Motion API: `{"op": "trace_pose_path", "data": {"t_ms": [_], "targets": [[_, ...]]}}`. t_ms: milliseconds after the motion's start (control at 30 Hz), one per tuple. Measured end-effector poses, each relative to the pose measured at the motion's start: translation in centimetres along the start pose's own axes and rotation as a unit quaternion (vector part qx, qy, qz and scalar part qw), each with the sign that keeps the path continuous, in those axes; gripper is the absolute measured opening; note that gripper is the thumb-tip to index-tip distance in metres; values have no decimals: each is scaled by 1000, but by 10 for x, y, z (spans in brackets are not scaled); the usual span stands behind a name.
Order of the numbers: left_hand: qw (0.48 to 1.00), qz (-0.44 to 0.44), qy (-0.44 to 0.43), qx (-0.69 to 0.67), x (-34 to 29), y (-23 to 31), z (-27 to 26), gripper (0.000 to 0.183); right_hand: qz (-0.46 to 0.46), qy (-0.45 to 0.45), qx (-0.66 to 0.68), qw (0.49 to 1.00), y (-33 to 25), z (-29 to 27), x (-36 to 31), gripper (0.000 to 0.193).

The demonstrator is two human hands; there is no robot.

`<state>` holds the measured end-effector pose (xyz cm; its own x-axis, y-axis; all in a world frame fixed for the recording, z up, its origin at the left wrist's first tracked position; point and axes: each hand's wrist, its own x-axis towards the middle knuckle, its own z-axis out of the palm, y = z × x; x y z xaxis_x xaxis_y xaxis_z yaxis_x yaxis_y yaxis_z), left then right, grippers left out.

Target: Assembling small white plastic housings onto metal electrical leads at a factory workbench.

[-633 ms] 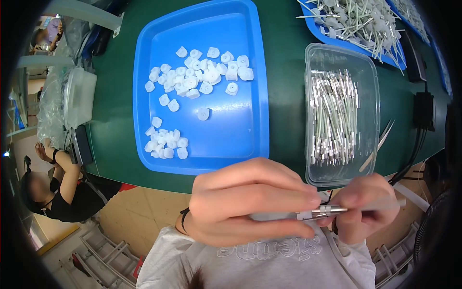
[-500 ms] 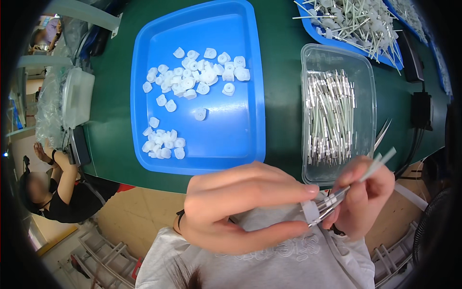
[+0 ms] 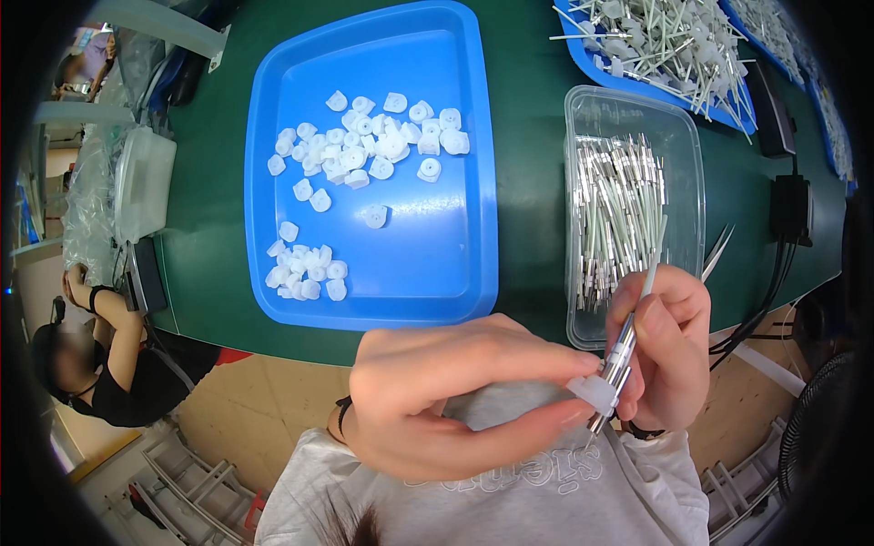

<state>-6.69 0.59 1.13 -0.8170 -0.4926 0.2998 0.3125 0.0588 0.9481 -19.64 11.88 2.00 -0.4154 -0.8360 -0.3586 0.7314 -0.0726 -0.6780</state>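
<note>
My left hand [image 3: 437, 396] pinches a small white translucent plastic piece [image 3: 594, 391] between thumb and index finger. Closed around a slim metal-and-white tube [image 3: 622, 353], my right hand [image 3: 672, 341] holds it steeply tilted, its pale end pointing up. The tube's silver lower end passes at or through the white piece; which of the two, I cannot tell. More thin metal parts seem to lie along it, partly hidden by fingers. Beyond the hands, a clear plastic box [image 3: 628, 111] holds many similar tubes [image 3: 614, 205].
A large blue tray [image 3: 428, 278] carries two groups of white plastic pieces [image 3: 355, 150]. Tweezers [image 3: 717, 255] lie right of the clear box. Another blue tray [image 3: 583, 50] at the far right is heaped with tubes bearing white pieces. A person [image 3: 118, 355] sits at the left.
My right hand has moved left and slightly up, swinging the tube from a rightward slant to a steeper one. The thin parts, fanned apart before, now lie closer together. My left hand keeps its pinch.
</note>
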Motion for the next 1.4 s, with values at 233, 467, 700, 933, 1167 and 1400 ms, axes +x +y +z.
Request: {"op": "trace_pose_path", "data": {"t_ms": [233,467,700,933,1167,1400], "targets": [[998,-32,-1,-50,-3,1,-6,25,30,-81,64,994,-1,-6,1,11],[993,-58,-23,-103,0,-1,-11,25,-77,-110,-73,988,-5,-8,0,16],[994,-54,-24,-89,-3,4,-12,28,-169,-77,-188,964,-1,-4,-15,13],[997,-35,42,-56,-22,10,-2,24,-249,177,-195,932,39,0,-33,15],[994,16,99,-47,-35,32,3,13,-170,43,-198,964,24,17,-43,20],[988,58,123,-78,-59,45,31,5,-246,-240,-48,938,34,-49,-64,36]]}}
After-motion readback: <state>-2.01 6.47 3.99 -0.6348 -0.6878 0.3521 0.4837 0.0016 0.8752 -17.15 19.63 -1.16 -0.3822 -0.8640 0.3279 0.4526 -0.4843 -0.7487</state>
